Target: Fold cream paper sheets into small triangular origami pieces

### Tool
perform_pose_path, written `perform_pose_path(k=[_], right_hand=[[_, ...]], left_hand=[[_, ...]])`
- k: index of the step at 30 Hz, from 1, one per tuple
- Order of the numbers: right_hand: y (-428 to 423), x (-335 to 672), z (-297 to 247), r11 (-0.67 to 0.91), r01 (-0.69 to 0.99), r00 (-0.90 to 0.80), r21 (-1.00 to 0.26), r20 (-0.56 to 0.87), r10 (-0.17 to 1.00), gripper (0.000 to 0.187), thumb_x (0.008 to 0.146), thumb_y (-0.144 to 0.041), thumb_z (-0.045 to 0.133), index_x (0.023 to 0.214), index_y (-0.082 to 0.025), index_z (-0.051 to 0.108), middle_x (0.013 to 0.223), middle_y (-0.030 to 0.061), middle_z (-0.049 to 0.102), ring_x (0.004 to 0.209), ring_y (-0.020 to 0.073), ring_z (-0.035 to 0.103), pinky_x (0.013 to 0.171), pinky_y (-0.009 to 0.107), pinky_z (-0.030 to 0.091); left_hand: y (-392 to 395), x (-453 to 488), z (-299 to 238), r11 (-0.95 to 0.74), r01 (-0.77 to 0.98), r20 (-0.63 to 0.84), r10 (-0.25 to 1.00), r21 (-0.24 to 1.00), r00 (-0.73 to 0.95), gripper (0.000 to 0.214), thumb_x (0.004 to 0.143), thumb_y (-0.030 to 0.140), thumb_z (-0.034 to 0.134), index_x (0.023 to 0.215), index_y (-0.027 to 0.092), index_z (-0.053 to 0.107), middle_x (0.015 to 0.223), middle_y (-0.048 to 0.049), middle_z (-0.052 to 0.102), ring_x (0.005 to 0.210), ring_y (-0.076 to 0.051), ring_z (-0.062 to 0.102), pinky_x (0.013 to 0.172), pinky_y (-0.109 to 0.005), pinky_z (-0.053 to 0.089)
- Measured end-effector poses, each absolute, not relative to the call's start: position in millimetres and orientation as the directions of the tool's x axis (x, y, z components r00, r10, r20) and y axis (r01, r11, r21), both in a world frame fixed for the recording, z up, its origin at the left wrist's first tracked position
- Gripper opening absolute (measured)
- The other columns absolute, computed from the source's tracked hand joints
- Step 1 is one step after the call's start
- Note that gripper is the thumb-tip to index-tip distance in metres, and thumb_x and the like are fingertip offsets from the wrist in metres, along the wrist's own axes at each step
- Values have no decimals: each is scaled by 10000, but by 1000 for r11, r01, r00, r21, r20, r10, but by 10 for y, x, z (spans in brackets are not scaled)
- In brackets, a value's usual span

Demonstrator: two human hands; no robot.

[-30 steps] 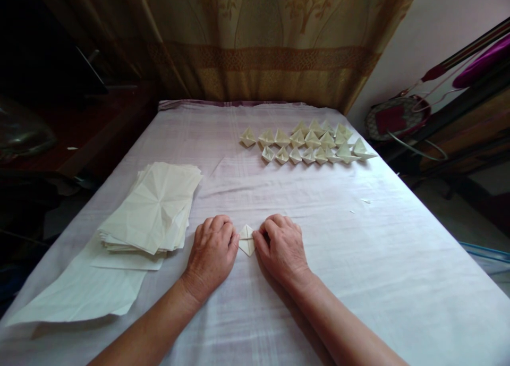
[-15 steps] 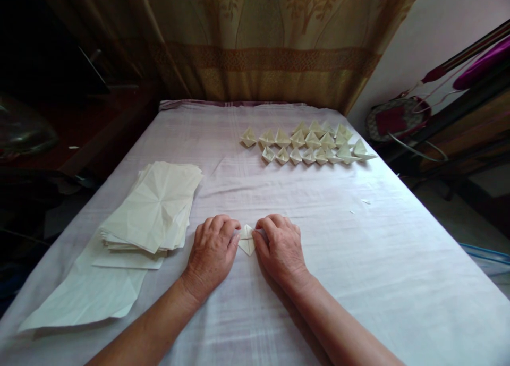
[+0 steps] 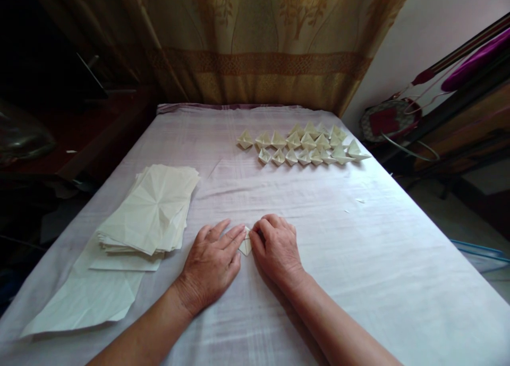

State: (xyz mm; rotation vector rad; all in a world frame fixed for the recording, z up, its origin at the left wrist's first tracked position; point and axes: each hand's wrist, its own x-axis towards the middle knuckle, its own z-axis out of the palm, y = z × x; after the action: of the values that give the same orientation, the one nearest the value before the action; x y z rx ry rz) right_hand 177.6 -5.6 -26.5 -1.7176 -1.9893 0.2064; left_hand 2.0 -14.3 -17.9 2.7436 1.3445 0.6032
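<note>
A small folded piece of paper [image 3: 246,246], pale and diamond-shaped with crease lines, lies on the sheet between my hands, its sides partly covered. My left hand [image 3: 213,257] rests flat with fingers stretched out, the fingertips pressing on the paper's left edge. On the other side, my right hand [image 3: 278,245] has its fingers curled in a pinch at the paper's right edge. Toward the far right stand several folded paper boats [image 3: 294,141] in rows. Left of my hands is a stack of creased paper sheets [image 3: 153,206].
Beneath the stack a longer paper sheet [image 3: 85,297] reaches toward the near left. Tiny paper scraps [image 3: 360,200] lie on the white bedsheet [image 3: 350,270] at the right. A patterned curtain [image 3: 255,63] hangs behind the far edge. A round bag [image 3: 388,119] is beyond the right edge.
My left hand has gone from a pinch at the paper's edge to lying flatter, fingers extended over it. My right hand keeps its pinch. The view has shifted slightly.
</note>
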Motion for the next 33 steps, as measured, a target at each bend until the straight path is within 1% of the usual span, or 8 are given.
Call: perform_pose_path(k=[3, 8, 16, 21, 26, 28, 31, 33], right_hand=[[-55, 1783, -268, 192, 878, -80, -438, 261, 962, 96, 876, -213, 638, 782, -204, 621, 853, 18, 617, 831, 189, 532, 753, 327, 294], [-53, 1778, -250, 192, 858, -68, -477, 265, 962, 80, 854, -207, 656, 778, -204, 630, 842, 12, 620, 831, 187, 539, 759, 319, 290], [-17, 1735, -216, 110, 852, 10, -512, 225, 974, 74, 831, -224, 694, 771, -214, 652, 828, 7, 634, 832, 188, 553, 736, 315, 273], [0, 1717, -221, 72, 858, 44, -509, 211, 976, 85, 832, -228, 689, 755, -215, 653, 825, 10, 637, 829, 192, 556, 726, 317, 271], [-12, 1757, -229, 106, 842, 7, -530, 208, 978, 77, 832, -169, 656, 769, -213, 651, 828, 6, 639, 839, 186, 561, 730, 310, 281], [-19, 1780, -233, 126, 833, -13, -539, 208, 978, 75, 833, -162, 647, 775, -210, 650, 828, 7, 640, 839, 184, 563, 740, 307, 292], [-23, 1800, -238, 133, 823, -18, -552, 209, 978, 74, 831, -163, 641, 773, -209, 650, 829, 10, 641, 836, 185, 565, 753, 306, 305], [-23, 1804, -240, 134, 820, -18, -556, 209, 978, 80, 831, -165, 634, 768, -210, 652, 832, 12, 646, 833, 185, 566, 754, 306, 308]], left_hand=[[-144, 11, -182, -622, 762, 304, 772, 180, 558, 419, 896, 197, 485, 1289, 248, 620, 1302, -22, 662, 1282, -279, 511, 1008, -470, 356], [-146, -2, -182, -615, 771, 274, 780, 164, 563, 423, 915, 200, 460, 1311, 248, 602, 1346, 12, 631, 1307, -270, 493, 1047, -475, 315], [-130, 12, -226, -599, 788, 260, 790, 140, 555, 446, 906, 210, 491, 1344, 244, 568, 1348, -20, 629, 1292, -255, 503, 1112, -474, 290], [-98, 58, -243, -587, 790, 258, 802, 177, 538, 446, 890, 201, 506, 1326, 249, 585, 1333, -17, 636, 1264, -244, 517, 1128, -469, 274], [-71, 53, -228, -578, 796, 231, 812, 182, 536, 442, 887, 212, 516, 1321, 246, 592, 1339, -27, 627, 1278, -253, 496, 1118, -474, 285], [-63, 23, -224, -569, 805, 211, 818, 166, 535, 449, 896, 234, 516, 1338, 281, 581, 1390, -38, 587, 1314, -263, 466, 1108, -483, 300], [-52, -45, -231, -558, 820, 181, 826, 128, 534, 451, 913, 315, 527, 1362, 347, 556, 1491, -59, 483, 1375, -288, 408, 1091, -507, 314], [-50, -104, -242, -556, 825, 162, 828, 103, 537, 452, 920, 370, 529, 1372, 372, 540, 1521, -69, 442, 1392, -297, 390, 1084, -514, 320]])
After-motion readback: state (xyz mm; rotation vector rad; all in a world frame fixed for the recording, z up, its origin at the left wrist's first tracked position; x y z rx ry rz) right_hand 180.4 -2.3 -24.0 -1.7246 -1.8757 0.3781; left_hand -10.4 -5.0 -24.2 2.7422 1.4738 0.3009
